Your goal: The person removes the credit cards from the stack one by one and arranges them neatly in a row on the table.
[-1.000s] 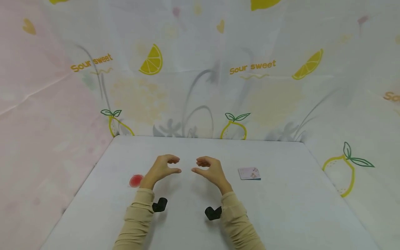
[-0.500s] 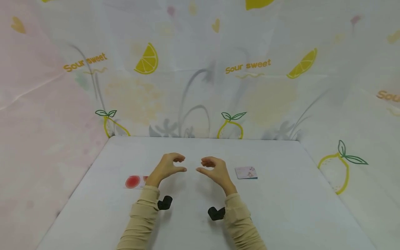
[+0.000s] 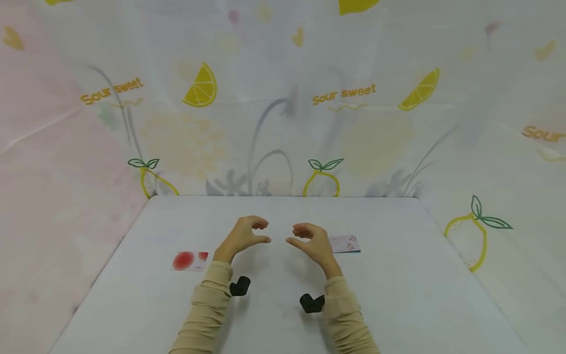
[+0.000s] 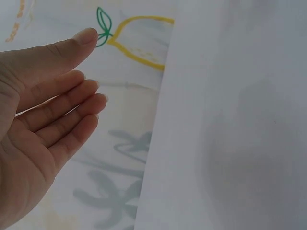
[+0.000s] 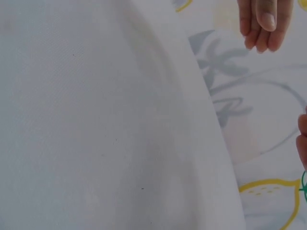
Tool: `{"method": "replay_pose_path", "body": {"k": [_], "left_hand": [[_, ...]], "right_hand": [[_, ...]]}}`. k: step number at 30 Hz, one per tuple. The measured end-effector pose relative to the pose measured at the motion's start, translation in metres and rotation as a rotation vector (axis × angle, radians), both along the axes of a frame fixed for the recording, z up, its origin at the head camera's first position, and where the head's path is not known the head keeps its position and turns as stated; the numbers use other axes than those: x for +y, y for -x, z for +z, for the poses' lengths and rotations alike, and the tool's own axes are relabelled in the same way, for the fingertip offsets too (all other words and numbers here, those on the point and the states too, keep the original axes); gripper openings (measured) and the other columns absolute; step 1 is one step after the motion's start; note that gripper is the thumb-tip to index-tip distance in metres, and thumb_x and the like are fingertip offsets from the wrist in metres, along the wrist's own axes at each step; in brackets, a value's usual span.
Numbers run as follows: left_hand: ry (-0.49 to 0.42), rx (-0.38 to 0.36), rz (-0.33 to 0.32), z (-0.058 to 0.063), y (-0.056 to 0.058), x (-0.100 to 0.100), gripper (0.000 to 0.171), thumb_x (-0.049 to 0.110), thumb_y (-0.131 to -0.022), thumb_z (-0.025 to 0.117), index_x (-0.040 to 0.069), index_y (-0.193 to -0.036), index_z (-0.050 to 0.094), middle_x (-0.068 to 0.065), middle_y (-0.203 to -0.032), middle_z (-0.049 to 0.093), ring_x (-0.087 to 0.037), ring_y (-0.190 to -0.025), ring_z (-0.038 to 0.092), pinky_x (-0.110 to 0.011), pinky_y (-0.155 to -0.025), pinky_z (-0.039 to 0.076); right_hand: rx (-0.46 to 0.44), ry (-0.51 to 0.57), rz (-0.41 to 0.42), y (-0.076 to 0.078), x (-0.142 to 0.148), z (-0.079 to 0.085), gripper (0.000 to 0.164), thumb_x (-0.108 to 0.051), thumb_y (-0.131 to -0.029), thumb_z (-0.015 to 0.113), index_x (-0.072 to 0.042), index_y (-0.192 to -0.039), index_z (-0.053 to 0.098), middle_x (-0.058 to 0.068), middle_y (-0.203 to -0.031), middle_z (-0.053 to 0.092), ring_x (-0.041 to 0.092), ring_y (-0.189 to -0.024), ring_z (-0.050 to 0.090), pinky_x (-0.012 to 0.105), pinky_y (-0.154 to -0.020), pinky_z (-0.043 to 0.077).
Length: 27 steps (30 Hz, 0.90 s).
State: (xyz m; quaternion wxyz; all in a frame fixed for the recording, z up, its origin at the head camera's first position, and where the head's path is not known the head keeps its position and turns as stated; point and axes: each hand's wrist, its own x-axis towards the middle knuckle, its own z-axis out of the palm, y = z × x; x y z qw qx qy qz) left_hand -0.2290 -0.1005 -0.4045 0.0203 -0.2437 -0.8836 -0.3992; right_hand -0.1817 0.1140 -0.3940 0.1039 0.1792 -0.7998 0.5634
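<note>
A gap lay between the left hand (image 3: 242,235) and the right hand (image 3: 314,243), their fingertips facing above the table (image 3: 411,295). Nearer the person, a wider lane ran between the left black attachment (image 3: 240,285) and the right black attachment (image 3: 312,303). The red-printed card (image 3: 189,261) and pale card (image 3: 347,244) lay flat, offering little height to clear. Past the far edge, the patterned sheet (image 3: 265,123) rose like a wall.

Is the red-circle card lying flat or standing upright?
Flat: the red-circle card lies on the table, its printed face turned up.
</note>
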Motion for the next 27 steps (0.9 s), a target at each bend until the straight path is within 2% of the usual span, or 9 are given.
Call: {"method": "replay_pose_path", "body": {"k": [9,15,27], "left_hand": [[-0.007,-0.023,-0.013,0.001,0.003,0.006,0.040,0.009,-0.074,0.080,-0.007,-0.107,0.065,-0.019,-0.103,0.066,-0.034,-0.097,0.061,-0.047,-0.089,0.048],[-0.019,-0.005,-0.034,-0.001,0.005,0.010,0.040,0.009,-0.073,0.080,-0.008,-0.105,0.065,-0.020,-0.102,0.067,-0.033,-0.095,0.062,-0.046,-0.087,0.049],[-0.035,0.011,-0.042,-0.006,0.008,0.021,0.038,0.008,-0.072,0.080,-0.007,-0.104,0.066,-0.020,-0.100,0.067,-0.032,-0.094,0.063,-0.044,-0.086,0.050]], "right_hand": [[-0.015,0.026,-0.024,0.000,0.009,0.001,0.031,0.006,-0.074,0.074,0.017,-0.100,0.062,0.034,-0.092,0.063,0.047,-0.088,0.061,0.053,-0.084,0.049],[-0.038,0.026,-0.041,0.000,0.015,0.000,0.032,0.006,-0.074,0.074,0.017,-0.101,0.062,0.034,-0.093,0.063,0.046,-0.089,0.061,0.050,-0.085,0.050],[-0.015,0.035,-0.071,-0.002,0.031,-0.003,0.031,0.007,-0.074,0.074,0.018,-0.100,0.062,0.035,-0.093,0.062,0.048,-0.088,0.061,0.053,-0.084,0.049]]}}
